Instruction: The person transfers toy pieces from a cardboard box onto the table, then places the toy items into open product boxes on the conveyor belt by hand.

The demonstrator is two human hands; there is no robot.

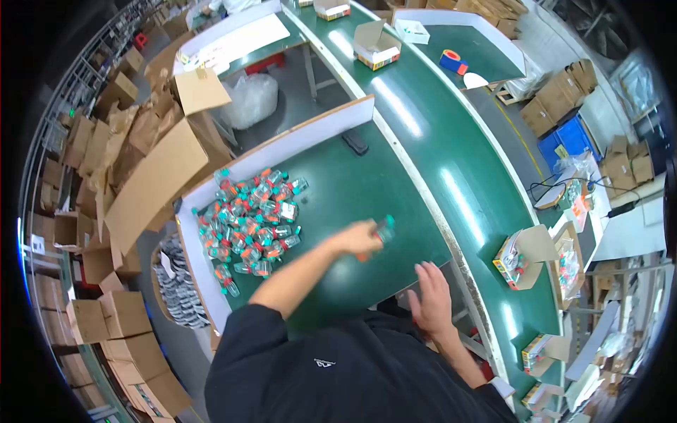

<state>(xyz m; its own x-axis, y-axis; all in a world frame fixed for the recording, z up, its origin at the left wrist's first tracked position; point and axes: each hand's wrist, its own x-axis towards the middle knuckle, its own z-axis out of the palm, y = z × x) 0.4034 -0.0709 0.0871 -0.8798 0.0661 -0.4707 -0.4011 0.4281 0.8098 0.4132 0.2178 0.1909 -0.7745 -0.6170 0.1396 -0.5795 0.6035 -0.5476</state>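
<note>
My left hand [361, 238] is closed around a small clear bottle [385, 229] with a teal cap, above the green table. Motion blurs the bottle, and an orange part shows below the fingers; I cannot tell whether it belongs to the same bottle. My right hand [430, 297] is held over the table's near edge, fingers stretched out and nothing in it. To the left lies a heap of similar small bottles [254, 218] with teal caps and red-orange bands. A black oblong object [355, 142] rests near the table's far wall.
A green conveyor [451, 134] curves past on the right, carrying open printed boxes such as one carton [522, 261] with bottles inside and another farther box [376, 46]. White boards [282, 137] wall the table. Cardboard boxes [127, 317] are stacked at left.
</note>
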